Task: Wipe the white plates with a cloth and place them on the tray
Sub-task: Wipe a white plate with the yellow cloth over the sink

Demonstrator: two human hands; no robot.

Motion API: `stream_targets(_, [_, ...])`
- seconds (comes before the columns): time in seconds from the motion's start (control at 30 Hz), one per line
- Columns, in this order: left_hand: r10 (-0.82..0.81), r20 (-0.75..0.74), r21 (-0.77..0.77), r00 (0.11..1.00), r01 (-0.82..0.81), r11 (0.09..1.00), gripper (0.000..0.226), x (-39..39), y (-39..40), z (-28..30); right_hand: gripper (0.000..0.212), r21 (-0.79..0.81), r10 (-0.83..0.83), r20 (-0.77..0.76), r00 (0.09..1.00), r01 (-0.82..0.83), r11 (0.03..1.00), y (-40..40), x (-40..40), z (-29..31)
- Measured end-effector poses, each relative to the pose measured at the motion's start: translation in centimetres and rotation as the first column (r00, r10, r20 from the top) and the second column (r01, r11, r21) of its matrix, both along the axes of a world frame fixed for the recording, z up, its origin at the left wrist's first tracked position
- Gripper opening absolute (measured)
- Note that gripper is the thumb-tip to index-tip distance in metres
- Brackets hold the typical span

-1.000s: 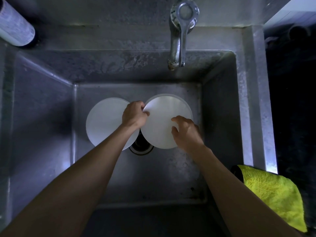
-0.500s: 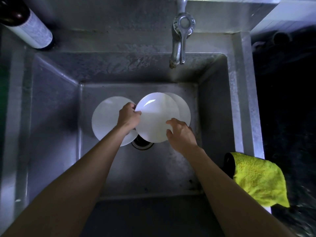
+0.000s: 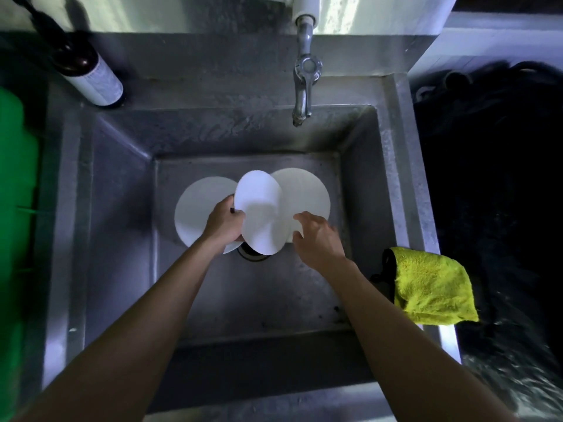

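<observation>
Three white plates are in the steel sink (image 3: 362, 184). My left hand (image 3: 224, 222) grips the left rim of the middle plate (image 3: 262, 214), which is lifted and tilted above the others. A second plate (image 3: 198, 208) lies on the sink floor to the left, partly under my left hand. A third plate (image 3: 304, 193) lies to the right, partly behind the raised one. My right hand (image 3: 316, 239) hovers just right of the raised plate with fingers loosely spread, holding nothing. A yellow cloth (image 3: 432, 287) hangs over the sink's right rim.
A tap (image 3: 303, 86) juts over the back of the sink. A dark bottle (image 3: 88, 71) with a pale label stands at the back left. Something bright green (image 3: 15, 193) fills the far left edge. The drain (image 3: 253, 254) shows under the raised plate. Dark area lies to the right.
My left hand has lifted the top plate off the right stack and tilted it up. My right hand has let go of it and drawn slightly right. The camera has pulled back.
</observation>
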State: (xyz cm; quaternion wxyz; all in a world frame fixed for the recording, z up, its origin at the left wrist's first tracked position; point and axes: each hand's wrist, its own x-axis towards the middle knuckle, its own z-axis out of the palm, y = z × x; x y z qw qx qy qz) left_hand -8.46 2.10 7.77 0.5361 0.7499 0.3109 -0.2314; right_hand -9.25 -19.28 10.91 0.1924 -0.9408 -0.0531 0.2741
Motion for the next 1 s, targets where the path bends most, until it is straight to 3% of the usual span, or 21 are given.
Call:
stream_targets(0.27, [-0.05, 0.088, 0.108, 0.995, 0.04, 0.993, 0.053, -3.7, -1.0, 4.7, 0.04, -0.052, -0.016, 0.025, 1.0, 0.017, 0.998, -0.8, -2.0, 4.1])
stream_targets(0.6, [0.021, 0.133, -0.153, 0.991, 0.0, 0.988, 0.04, -5.7, -5.0, 12.3, 0.047, -0.111, -0.196, 0.117, 0.974, 0.209, 0.972, -6.2, -6.8, 9.5])
stream_targets(0.83, [0.085, 0.15, -0.213, 0.985, -0.052, 0.976, 0.038, -6.7, -9.2, 15.3, 0.068, -0.241, -0.245, 0.208, 0.947, 0.293, 0.925, -12.3, -9.7, 10.3])
stream_targets(1.0, [0.139, 0.141, -0.245, 0.98, -0.102, 0.964, 0.039, -7.8, -12.0, 16.9, 0.078, -0.276, -0.233, 0.125, 0.964, 0.26, 0.925, -15.4, -10.9, 9.8])
